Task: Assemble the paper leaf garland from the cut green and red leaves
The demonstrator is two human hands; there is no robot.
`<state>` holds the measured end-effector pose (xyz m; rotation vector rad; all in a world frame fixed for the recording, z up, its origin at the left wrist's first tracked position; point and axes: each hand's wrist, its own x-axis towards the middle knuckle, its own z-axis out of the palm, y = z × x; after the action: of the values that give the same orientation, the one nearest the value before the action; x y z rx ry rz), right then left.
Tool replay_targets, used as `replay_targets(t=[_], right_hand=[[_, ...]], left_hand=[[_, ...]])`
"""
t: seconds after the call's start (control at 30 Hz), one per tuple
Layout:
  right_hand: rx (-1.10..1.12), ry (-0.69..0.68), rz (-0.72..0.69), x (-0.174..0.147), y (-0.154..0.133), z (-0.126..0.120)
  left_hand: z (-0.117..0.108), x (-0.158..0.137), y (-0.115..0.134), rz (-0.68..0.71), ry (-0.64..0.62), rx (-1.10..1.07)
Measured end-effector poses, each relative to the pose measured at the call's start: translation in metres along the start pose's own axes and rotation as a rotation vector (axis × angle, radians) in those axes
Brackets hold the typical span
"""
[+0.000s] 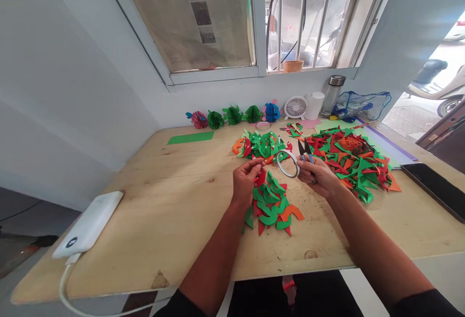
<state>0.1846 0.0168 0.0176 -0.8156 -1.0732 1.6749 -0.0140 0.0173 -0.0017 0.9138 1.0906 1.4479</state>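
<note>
My left hand (246, 181) is closed in a pinch on a small red paper piece (260, 178), with a bit of orange paper by the fingertips. In my right hand (317, 176) are a roll of tape (296, 166), held upright by its edge, and scissors (305, 148) with dark blades pointing away from me. Just below the hands lies a pile of curved green, red and orange paper cutouts (271, 203). Beyond them sits a cluster of green, red and orange paper pieces with small white patches (265, 145).
A large heap of paper scraps (352, 154) spreads on the right, near a phone (436, 186). Paper figures (232, 115), a small fan (295, 108) and a glass bottle (332, 96) line the wall. A green strip (191, 137) and a white power bank (89, 225) lie left.
</note>
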Motion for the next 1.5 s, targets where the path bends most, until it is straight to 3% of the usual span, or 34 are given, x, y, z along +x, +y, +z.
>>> replay_targets(t=[0.17, 0.27, 0.5, 0.6, 0.7, 0.87, 0.97, 1.13, 1.3, 1.5], right_hand=[[0.023, -0.085, 0.057, -0.004, 0.004, 0.002], [0.023, -0.102, 0.042, -0.005, 0.003, 0.004], [-0.056, -0.032, -0.063, -0.005, 0.002, 0.009], [-0.241, 0.006, -0.1, -0.004, 0.004, 0.011], [-0.527, -0.051, -0.147, -0.005, 0.008, 0.015], [-0.784, -0.143, -0.202, -0.005, 0.013, 0.023], [-0.762, -0.054, -0.249, -0.004, 0.012, 0.024], [-0.663, 0.284, -0.265, -0.001, 0.006, 0.02], [-0.585, 0.218, -0.209, 0.002, 0.01, 0.014], [-0.68, 0.211, -0.275, 0.002, 0.011, 0.016]], left_hand=[[0.001, -0.002, -0.001, 0.199, 0.028, 0.065], [0.001, -0.002, 0.0, 0.231, 0.03, 0.075], [0.003, -0.008, 0.007, 0.026, -0.031, 0.032], [0.005, -0.01, 0.012, -0.13, -0.11, -0.068], [0.006, -0.009, 0.013, -0.225, -0.173, -0.157], [0.0, -0.005, 0.009, -0.245, -0.198, -0.196], [-0.002, -0.005, 0.009, -0.218, -0.238, -0.22], [-0.003, -0.014, 0.018, -0.193, -0.385, -0.084], [-0.002, -0.022, 0.026, -0.199, -0.636, 0.02], [-0.003, -0.023, 0.025, -0.189, -0.761, 0.095]])
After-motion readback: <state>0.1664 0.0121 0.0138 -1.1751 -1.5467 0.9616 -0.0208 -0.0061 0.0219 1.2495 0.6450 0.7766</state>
